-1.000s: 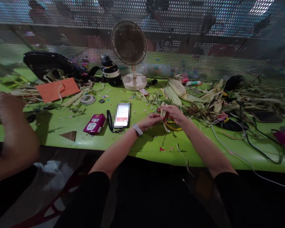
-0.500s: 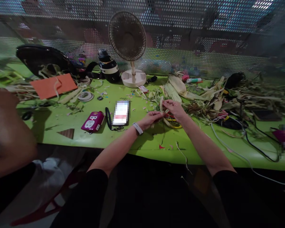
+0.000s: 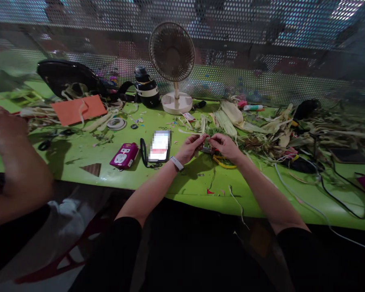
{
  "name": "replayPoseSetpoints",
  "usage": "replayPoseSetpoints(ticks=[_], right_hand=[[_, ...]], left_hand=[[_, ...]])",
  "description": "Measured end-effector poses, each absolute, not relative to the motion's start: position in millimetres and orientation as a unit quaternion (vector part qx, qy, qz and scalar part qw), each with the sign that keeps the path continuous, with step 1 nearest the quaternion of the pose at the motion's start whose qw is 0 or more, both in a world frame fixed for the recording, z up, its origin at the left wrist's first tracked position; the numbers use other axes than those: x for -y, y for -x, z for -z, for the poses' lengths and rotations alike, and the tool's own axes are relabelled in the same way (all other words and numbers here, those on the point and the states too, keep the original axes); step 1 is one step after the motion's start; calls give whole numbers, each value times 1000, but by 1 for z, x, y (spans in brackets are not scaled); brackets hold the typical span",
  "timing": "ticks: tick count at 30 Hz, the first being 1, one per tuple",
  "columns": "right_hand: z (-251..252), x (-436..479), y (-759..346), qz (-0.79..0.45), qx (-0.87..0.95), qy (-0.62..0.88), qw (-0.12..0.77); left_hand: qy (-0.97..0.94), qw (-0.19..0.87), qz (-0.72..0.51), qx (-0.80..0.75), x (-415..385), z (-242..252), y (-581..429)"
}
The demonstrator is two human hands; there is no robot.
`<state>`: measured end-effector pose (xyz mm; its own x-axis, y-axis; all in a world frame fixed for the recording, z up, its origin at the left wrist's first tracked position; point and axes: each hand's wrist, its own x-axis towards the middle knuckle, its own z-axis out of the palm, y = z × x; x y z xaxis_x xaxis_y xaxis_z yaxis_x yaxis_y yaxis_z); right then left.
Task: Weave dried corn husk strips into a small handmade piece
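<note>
My left hand (image 3: 190,149), with a pale band on the wrist, is closed in a pinch at the middle of the green table. Facing it, my right hand (image 3: 225,147) is also pinched, its fingertips almost meeting the left ones. Between them is a small pale strip of corn husk (image 3: 203,124), which sticks up above the fingertips; its lower part is hidden by the fingers. Just below my right hand lies a tool with a yellow handle (image 3: 225,163), partly covered. Larger dried corn husks (image 3: 226,121) and green stalks lie right behind the hands.
A lit phone (image 3: 159,147) and a magenta power socket block (image 3: 124,156) lie left of my hands. Behind stand a fan (image 3: 176,101) and a black bottle (image 3: 147,91). Heaped dried leaves (image 3: 273,140) and a white cable (image 3: 307,207) are rightward. A co-worker's arm (image 3: 18,162) rests at far left.
My hands have come level, fingertips close together, and the right hand has dropped slightly. The whole view has shifted, so the table things appear further right and slightly lower.
</note>
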<state>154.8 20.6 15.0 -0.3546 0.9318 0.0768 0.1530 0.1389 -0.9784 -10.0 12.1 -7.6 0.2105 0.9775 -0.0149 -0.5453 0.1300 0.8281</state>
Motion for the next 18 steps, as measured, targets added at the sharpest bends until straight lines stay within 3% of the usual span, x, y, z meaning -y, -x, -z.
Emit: replayPoseSetpoints(ticks=[13,15,18], right_hand=[[-5,-31,-163,-468,690,423,355],[-5,-29,-163,-405,704,437,386],[-10,-20,-162,-204,711,469,482]], left_hand=[[-322,685,-570,-319,-9,0,12],[-319,692,-570,-306,-10,1,12],[-328,689,-581,-282,-12,3,13]])
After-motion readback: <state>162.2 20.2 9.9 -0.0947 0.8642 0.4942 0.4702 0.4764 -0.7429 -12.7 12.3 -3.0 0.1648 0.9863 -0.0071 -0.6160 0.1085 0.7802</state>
